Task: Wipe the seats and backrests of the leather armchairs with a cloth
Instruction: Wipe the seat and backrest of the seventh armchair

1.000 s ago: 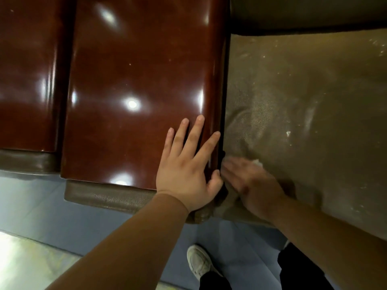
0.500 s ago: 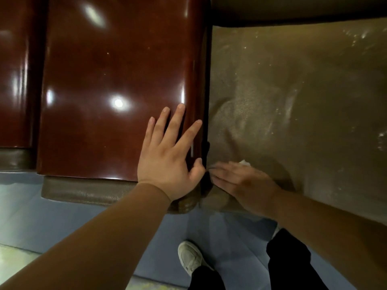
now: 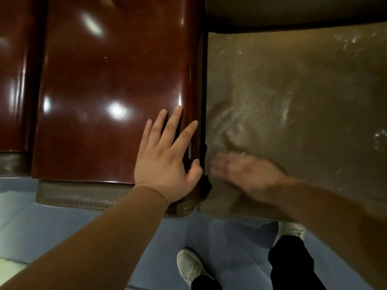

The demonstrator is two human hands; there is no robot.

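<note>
Head view, looking down on the chair. I see the left hand (image 3: 165, 162) flat on the glossy wood armrest (image 3: 113, 84), fingers straight and spread wide, pointing toward the backrest (image 3: 293, 11), thumb at the armrest's inner edge near its front corner. The armrest's long axis runs front to back.

The right hand (image 3: 245, 174) is on the leather seat (image 3: 293, 97), at its front left corner just beside the armrest. It is motion-blurred; I cannot tell how its fingers lie or whether they grip anything. The cloth (image 3: 243, 153) shows only as a faint pale sliver at the hand's far edge, the rest hidden beneath; its long axis and heading I cannot tell.

The backrest is cut off at the top edge. Two shoes (image 3: 189, 265) stand on the blue floor (image 3: 230, 243).
</note>
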